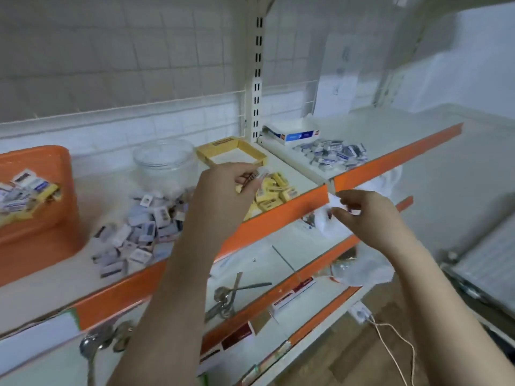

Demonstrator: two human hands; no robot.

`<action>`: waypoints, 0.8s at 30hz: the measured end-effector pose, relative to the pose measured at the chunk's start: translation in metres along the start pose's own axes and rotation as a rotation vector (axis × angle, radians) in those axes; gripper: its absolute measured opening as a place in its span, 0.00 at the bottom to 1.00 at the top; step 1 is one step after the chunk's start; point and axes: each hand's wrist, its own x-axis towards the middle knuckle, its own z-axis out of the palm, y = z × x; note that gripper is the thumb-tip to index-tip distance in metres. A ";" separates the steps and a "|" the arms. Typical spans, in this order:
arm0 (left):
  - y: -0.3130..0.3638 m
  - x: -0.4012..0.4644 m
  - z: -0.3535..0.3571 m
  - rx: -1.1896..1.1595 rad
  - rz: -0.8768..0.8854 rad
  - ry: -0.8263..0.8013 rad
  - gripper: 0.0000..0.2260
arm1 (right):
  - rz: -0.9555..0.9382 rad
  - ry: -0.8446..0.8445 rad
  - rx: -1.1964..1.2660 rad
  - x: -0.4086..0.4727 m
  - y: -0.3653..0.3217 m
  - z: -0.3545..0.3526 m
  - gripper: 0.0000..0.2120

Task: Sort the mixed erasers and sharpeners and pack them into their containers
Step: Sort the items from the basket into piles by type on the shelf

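An orange basket [36, 190] stood at the shelf's left end, holding mixed wrapped erasers [25, 190]. Beside it lay a loose heap of grey-and-white packets [136, 232], spread in front of a clear round jar [164, 160]. A shallow yellow box [231, 151] sat open further back, with yellow erasers [274, 190] scattered before it. On the neighbouring shelf, a white-and-blue box [292, 132] sat behind a pile of blue-and-white packets [331, 154].
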 end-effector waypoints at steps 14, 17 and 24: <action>0.034 0.127 0.192 0.099 0.105 -0.290 0.13 | 0.066 -0.008 -0.032 0.078 0.103 -0.049 0.18; 0.031 0.154 0.225 0.164 0.138 -0.346 0.12 | 0.074 0.013 -0.036 0.104 0.110 -0.055 0.17; 0.023 0.180 0.254 0.333 0.139 -0.489 0.09 | 0.099 0.065 -0.044 0.146 0.123 -0.069 0.15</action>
